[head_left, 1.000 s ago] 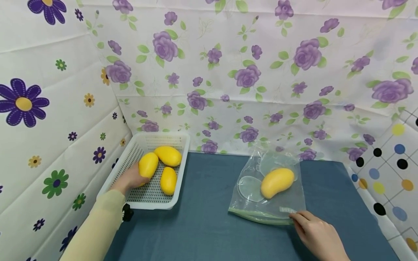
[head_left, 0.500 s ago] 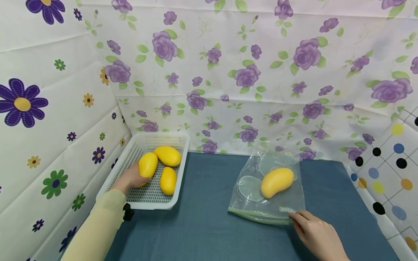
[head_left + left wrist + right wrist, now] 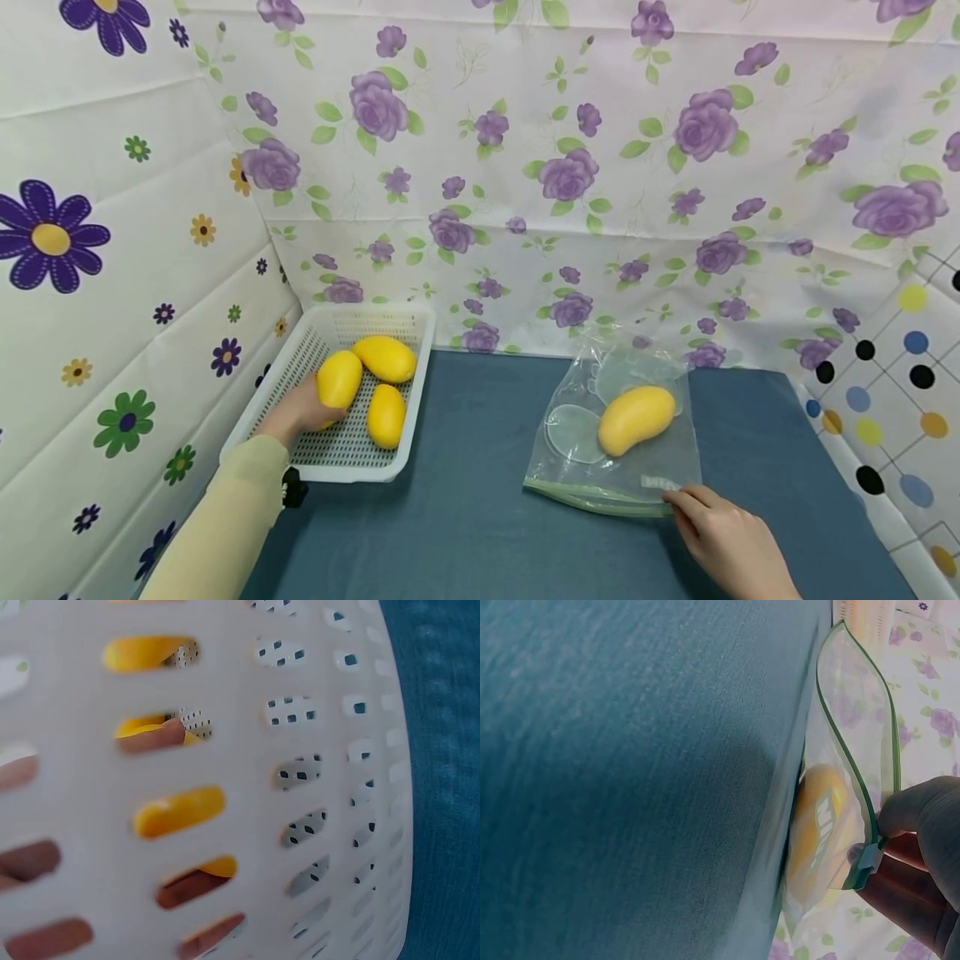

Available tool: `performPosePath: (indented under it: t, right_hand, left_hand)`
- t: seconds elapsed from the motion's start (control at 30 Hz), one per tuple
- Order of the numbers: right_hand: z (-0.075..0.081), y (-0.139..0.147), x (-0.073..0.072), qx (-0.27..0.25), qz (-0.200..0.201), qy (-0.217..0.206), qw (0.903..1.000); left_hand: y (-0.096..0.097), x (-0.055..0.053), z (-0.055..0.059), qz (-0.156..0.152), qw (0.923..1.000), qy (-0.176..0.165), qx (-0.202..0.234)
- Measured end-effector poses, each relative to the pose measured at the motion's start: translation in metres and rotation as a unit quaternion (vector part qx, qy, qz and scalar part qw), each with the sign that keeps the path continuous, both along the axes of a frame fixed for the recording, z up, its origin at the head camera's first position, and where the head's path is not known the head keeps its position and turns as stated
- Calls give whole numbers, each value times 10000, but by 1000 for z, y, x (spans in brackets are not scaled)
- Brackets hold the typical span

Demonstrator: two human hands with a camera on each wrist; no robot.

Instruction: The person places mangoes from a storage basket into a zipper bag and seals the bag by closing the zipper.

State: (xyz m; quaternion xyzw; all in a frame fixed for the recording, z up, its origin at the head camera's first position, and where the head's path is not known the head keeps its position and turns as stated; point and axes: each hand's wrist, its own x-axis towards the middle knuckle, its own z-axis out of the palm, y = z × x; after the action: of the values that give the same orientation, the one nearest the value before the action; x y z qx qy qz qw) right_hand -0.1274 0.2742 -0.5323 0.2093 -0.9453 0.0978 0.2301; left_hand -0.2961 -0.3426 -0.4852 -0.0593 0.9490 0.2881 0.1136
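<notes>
A back mango (image 3: 386,358) and a front mango (image 3: 386,417) sit in the white basket (image 3: 341,473). Its holey side (image 3: 247,757) hides much from the left wrist view. The left grip (image 3: 306,408) is curled around a third mango (image 3: 340,379) there. The right grip (image 3: 729,533) pinches the green edge (image 3: 577,497) of a clear bag (image 3: 618,477) with a fourth mango (image 3: 636,420) inside. The tabletop (image 3: 480,500) is blue; flowery cloth (image 3: 510,275) hangs behind.

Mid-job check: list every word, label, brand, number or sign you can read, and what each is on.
No text reads with certainty.
White lettering on the clear zip bag: too blurred to quote in the right wrist view, too small in the head view.
White basket, yellow mangoes, patterned wall cloths: no writing visible.
</notes>
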Motion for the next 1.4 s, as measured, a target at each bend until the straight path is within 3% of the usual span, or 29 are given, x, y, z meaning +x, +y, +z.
performPosePath:
  t: [0.23,0.43,0.9,1.2,1.4]
  right_hand:
    - [-2,1,0,-11,15,15,10000]
    - [-1,2,0,-21,-18,-61,10000]
    - [0,3,-2,-25,19,-74,10000]
    - [-1,5,-2,-79,26,-85,9999]
    - [0,4,-2,-52,6,-118,9999]
  left_hand:
    - [0,-1,-2,-53,9999,17,-100]
    - [0,-2,-1,82,9996,-104,-250]
    - [2,8,0,59,9998,34,-166]
    - [1,2,0,-49,9996,66,-264]
    - [2,2,3,60,9997,-79,-216]
